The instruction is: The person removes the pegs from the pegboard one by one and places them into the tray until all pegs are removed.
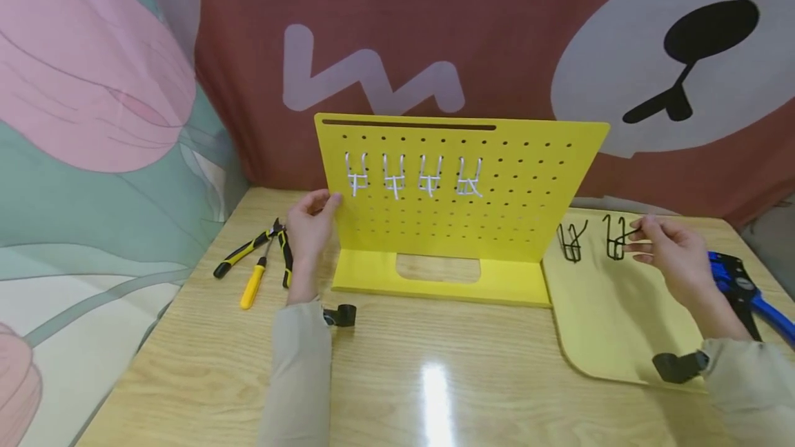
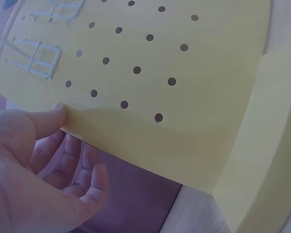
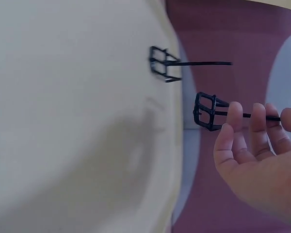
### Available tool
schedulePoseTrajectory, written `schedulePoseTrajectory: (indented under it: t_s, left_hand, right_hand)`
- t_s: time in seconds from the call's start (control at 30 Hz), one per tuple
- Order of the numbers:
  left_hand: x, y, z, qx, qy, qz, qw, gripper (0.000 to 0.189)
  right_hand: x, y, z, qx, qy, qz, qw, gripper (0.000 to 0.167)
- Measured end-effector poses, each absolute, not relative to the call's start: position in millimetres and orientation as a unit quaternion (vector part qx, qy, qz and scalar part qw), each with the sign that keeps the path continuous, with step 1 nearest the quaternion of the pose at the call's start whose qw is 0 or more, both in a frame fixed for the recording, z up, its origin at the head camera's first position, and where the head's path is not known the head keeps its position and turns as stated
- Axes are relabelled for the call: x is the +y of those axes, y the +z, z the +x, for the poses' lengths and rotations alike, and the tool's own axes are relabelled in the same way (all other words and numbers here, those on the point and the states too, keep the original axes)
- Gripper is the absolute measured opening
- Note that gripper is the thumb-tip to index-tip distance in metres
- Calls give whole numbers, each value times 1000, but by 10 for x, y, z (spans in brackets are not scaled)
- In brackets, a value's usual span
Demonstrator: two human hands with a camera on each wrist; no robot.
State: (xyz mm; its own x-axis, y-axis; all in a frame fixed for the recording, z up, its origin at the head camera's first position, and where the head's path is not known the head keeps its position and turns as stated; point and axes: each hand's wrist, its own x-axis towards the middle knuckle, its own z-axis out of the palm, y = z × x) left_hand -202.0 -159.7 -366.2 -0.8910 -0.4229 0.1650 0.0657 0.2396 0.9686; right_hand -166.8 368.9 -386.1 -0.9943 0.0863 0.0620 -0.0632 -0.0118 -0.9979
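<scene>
A yellow pegboard (image 1: pixel 428 226) stands upright on its base. My left hand (image 1: pixel 312 223) grips its left edge, thumb on the front face and the other fingers behind it, as the left wrist view shows. Several white wire hooks (image 1: pixel 394 176) hang in a row on its upper left part. Over at the right, my right hand (image 1: pixel 677 254) pinches a black wire hook (image 3: pixel 204 112) by its prong, above the pale yellow tray (image 1: pixel 621 336). A second black hook (image 1: pixel 570 243) lies on the tray near its far left corner.
Left of the pegboard lie black-and-yellow pliers (image 1: pixel 245 252) and a yellow-handled screwdriver (image 1: pixel 252 287). A blue and black tool (image 1: pixel 739 285) lies at the right, partly behind my right arm. A printed cloth (image 1: pixel 385 33) hangs behind the wooden table (image 1: pixel 397 378).
</scene>
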Motion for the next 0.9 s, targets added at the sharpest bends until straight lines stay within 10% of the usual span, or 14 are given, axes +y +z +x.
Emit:
schedulePoseTrajectory:
  t_s: [0.9]
  left_hand:
    - [-1612, -3653, -2021, -771, -593, 120, 199, 31]
  right_hand:
    - [3564, -4028, -1861, -784, 620, -29, 20, 19]
